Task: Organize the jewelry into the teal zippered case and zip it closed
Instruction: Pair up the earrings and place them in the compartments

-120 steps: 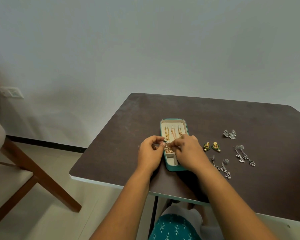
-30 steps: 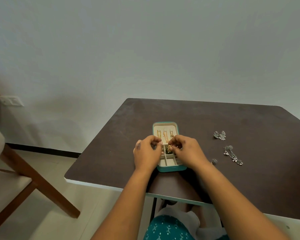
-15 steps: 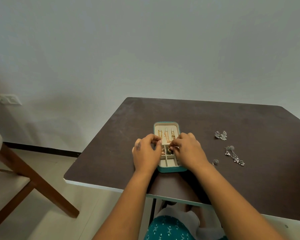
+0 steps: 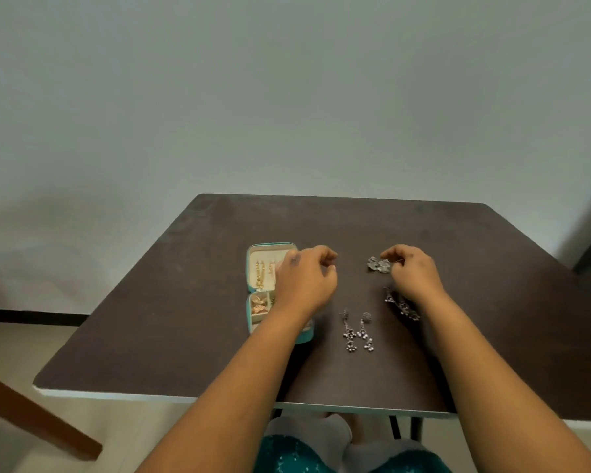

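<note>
Teal case (image 4: 253, 281) lies open at about 9 o'clock on the dark surface (image 4: 492, 302), lid panel at the far end carrying gold chains, divided tray nearer with rose-gold pieces in it; its right half is hidden under the left forearm. Left hand (image 4: 306, 281) hovers over the case's right edge, fingers loosely curled, holding nothing that can be seen. Right hand (image 4: 413, 271) at about 1 o'clock, fingertips at the silver cluster earrings (image 4: 378, 264), apparently touching; whether they have pinched them cannot be told. A long silver drop pair (image 4: 357, 332) lies flat at centre, well apart from the case. Another dark silver pair (image 4: 401, 303) sits partly under the right wrist. Step in hand, by judgement: collecting the remaining silver pieces. Next move calls for a fine pinch on the cluster pair, a carry toward 9 o'clock, and a free compartment. Dangling drops may tangle. Zipping not yet begun.
</note>
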